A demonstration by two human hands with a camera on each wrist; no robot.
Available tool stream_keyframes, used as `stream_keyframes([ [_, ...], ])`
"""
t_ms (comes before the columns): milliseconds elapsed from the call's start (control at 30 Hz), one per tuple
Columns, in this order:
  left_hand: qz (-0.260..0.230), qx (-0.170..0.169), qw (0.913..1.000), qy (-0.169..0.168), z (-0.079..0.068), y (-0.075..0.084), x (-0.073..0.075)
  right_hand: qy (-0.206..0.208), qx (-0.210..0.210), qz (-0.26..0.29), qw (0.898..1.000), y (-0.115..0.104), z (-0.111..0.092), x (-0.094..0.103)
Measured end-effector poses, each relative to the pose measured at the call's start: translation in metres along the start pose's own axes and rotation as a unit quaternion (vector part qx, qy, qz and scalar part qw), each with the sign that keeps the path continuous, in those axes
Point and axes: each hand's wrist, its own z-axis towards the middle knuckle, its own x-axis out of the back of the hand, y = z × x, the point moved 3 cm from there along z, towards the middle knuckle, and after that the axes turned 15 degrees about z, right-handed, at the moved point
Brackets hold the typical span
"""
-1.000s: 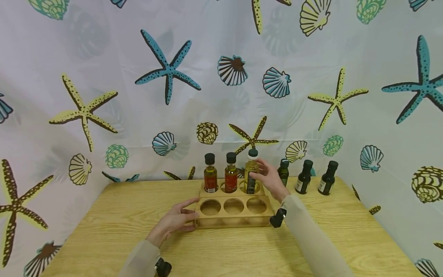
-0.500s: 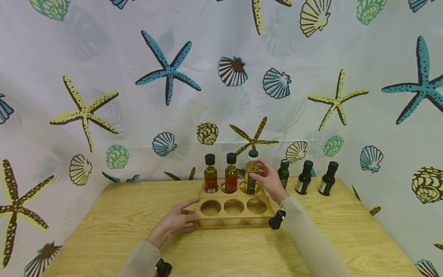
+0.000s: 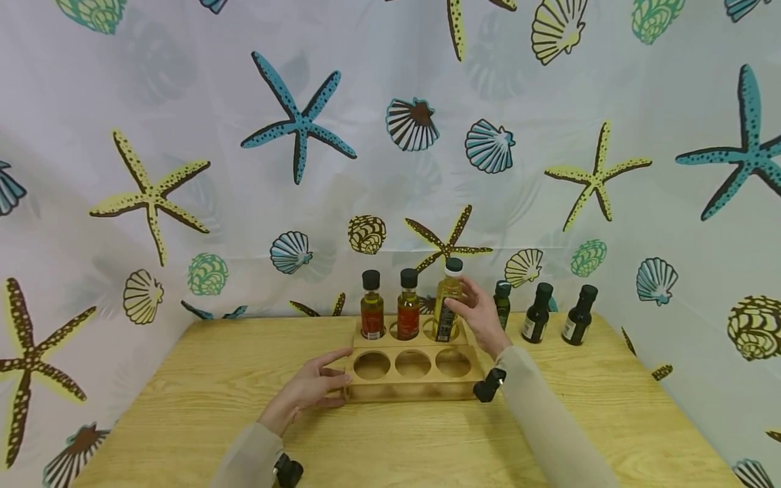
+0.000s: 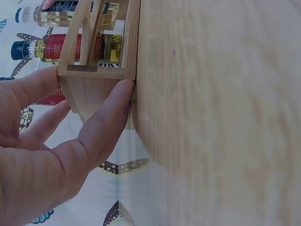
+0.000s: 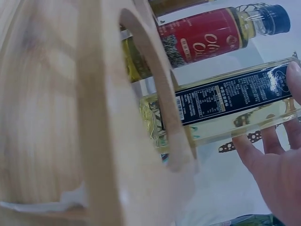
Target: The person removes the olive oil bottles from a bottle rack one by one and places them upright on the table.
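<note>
In the head view, my right hand grips a clear bottle of pale yellow oil with a dark cap, thumb on one side and fingers on the other. It leans slightly right, its lower end in the right hole of the back row of a two-step wooden rack. The right wrist view shows a dark printed label on this oil bottle. My left hand rests against the rack's left end; in the left wrist view its extended fingers touch the end panel.
Two red-labelled olive oil bottles stand in the back row's other holes. The front row has three bare holes. Right of the rack stand a green bottle and two dark bottles. A patterned curtain hangs behind the wooden table.
The oil bottle in my right hand has risen a little and tipped to the right, its cap now higher. My left hand stays against the rack.
</note>
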Motion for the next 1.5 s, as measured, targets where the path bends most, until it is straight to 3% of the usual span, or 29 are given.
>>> stream_keyframes([
  [400,-0.001,-0.006,0.9999,-0.012,-0.003,0.002,0.001,-0.003,0.006,0.010,1.000,-0.009,0.000,-0.002],
  [700,-0.003,-0.009,0.9999,-0.012,-0.001,0.002,0.001,0.002,0.042,0.022,0.999,-0.024,-0.003,-0.001],
  [1100,-0.001,-0.007,0.9999,-0.014,-0.003,0.002,0.001,0.005,0.056,0.037,0.998,-0.039,-0.009,0.004],
  [1500,0.001,-0.003,1.0000,-0.006,0.001,0.001,0.000,-0.001,0.043,0.018,0.999,-0.044,-0.015,0.016],
])
